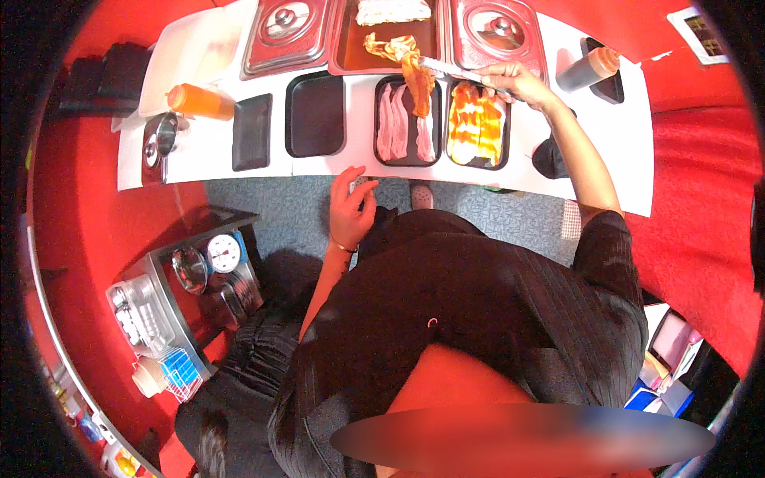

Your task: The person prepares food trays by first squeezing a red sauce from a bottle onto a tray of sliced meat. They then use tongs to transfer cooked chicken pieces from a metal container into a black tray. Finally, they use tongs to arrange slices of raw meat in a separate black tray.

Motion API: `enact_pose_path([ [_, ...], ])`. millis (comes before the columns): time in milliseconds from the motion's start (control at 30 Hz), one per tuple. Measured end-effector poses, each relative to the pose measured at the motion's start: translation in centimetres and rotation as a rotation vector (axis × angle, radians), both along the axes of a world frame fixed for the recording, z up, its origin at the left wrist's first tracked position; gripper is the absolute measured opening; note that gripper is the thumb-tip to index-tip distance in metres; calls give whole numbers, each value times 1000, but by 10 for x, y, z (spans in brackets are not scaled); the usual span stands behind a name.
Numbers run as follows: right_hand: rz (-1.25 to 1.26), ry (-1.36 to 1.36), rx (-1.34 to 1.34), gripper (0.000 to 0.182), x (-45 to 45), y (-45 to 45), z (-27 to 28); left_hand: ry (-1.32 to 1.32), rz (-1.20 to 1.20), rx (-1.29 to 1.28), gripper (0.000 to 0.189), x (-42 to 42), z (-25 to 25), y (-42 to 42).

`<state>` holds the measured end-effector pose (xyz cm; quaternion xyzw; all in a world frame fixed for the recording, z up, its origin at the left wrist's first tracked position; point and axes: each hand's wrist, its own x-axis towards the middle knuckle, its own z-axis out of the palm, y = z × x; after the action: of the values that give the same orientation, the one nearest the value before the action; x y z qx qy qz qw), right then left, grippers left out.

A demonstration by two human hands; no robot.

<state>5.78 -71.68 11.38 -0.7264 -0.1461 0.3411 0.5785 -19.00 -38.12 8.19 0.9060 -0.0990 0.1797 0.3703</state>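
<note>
My right hand [515, 82] grips metal tongs [449, 69], their tips at a reddish-brown, sauce-coated meat strip [420, 89]. The strip hangs above a black tray [379, 136] with pale pink raw meat strips [392, 122]. Its upper, crumpled part reaches over a steel pan [340, 64] of brown liquid [366, 51]; whether it is one piece or two I cannot tell. Right of that tray, a second black tray [507, 156] bears strips under glossy orange sauce [476, 128]. My left hand [352, 206] is empty, fingers apart, by the table's front edge.
Lidded steel pans [285, 37] [499, 33] flank the open one. On the white table [200, 158] are an orange squeeze bottle [200, 103], a dark-filled bottle [588, 70], a bare black tray [315, 113] and a narrow black plate [251, 132]. A dial scale [225, 253] stands low at left.
</note>
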Motion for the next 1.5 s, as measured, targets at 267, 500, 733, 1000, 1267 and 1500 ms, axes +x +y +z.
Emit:
enact_pose_path([
  [267,88,-83,67,32,7,0,7,12,-14,0,21,1,3,-4],
  [500,230,-416,-106,29,-55,13,-49,17,-14,2,22,-3,-2,-8],
  [733,467,-625,-707,25,-109,34,-57,34,-7,2,22,-7,-12,-6],
  [1000,98,-715,-610,27,-91,44,-33,21,6,10,22,-4,-12,-3],
  [1267,-12,-778,-892,26,-58,80,-83,27,-20,-3,22,2,-9,-5],
  [1500,-148,-748,-872,27,-88,90,-76,39,-44,-13,23,3,-12,-5],
])
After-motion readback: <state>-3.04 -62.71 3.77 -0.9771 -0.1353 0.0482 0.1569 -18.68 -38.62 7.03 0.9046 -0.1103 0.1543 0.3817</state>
